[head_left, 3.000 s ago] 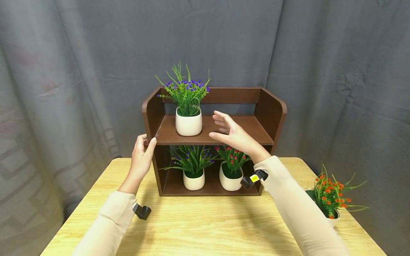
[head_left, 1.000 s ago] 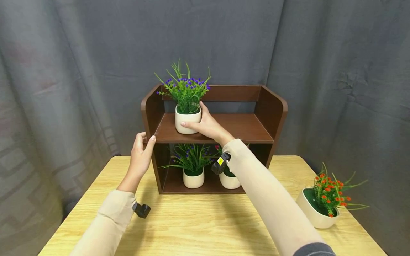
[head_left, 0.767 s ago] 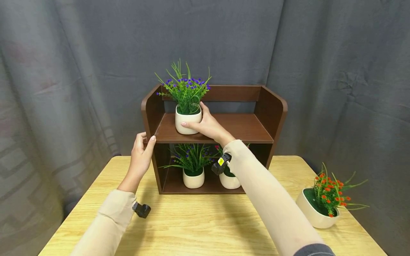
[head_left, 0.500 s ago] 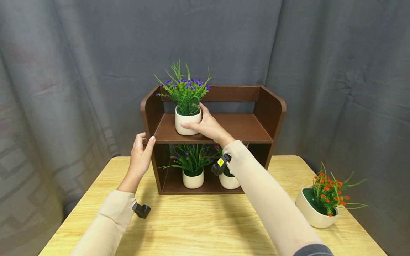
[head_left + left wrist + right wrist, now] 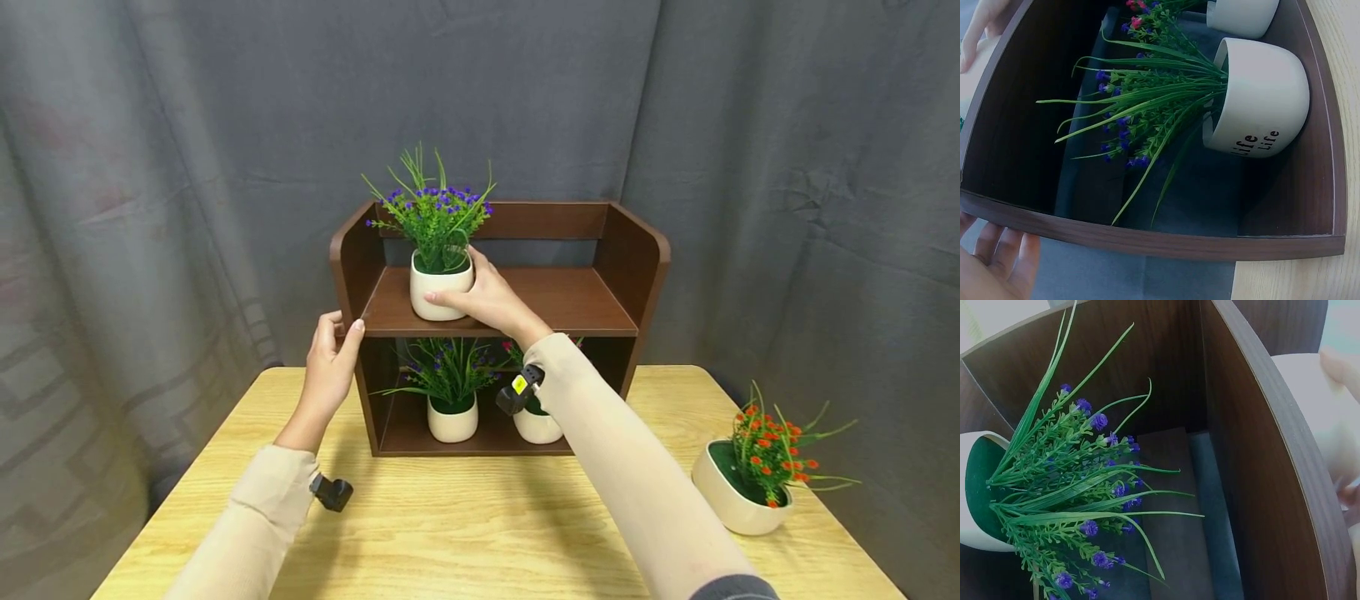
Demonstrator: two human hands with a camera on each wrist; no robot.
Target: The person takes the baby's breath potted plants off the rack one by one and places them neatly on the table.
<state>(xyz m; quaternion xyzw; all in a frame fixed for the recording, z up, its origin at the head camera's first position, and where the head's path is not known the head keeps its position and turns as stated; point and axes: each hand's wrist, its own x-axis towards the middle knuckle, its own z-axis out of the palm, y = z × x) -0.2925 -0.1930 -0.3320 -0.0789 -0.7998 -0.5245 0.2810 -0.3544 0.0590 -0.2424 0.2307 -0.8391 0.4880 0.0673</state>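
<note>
A white pot of purple flowers (image 5: 441,287) is held by the right hand (image 5: 491,297) on the upper shelf (image 5: 570,300) of a dark brown wooden rack (image 5: 637,258); the fingers (image 5: 447,295) are curled round the pot's front and right side, so the right grip is closed about the pot; the pot stands upright at the left end of that shelf, with its foliage risen above the rack's back rail. The rack's left side panel is touched by the left hand (image 5: 330,367) near its upper front corner; the thumb is laid on the front edge and the fingers lie straight along the outer face, so the left grip is open and merely resting against the wood; in the left wrist view the fingertips (image 5: 1004,250) are seen just below the panel edge.

On the lower shelf (image 5: 480,446) two more white pots are seen side by side; the left one carries purple flowers (image 5: 452,417) and the right one pink flowers (image 5: 536,423), the latter partly hidden behind the right sleeve (image 5: 630,475). In the left wrist view the word "Life" is printed on the purple-flowered lower pot (image 5: 1260,106). The rack is set at the rear of a light wooden surface (image 5: 465,533); a further white pot with orange flowers (image 5: 738,492) stands near the surface's right edge, well apart from the rack. A grey curtain (image 5: 787,167) hangs behind everything.
</note>
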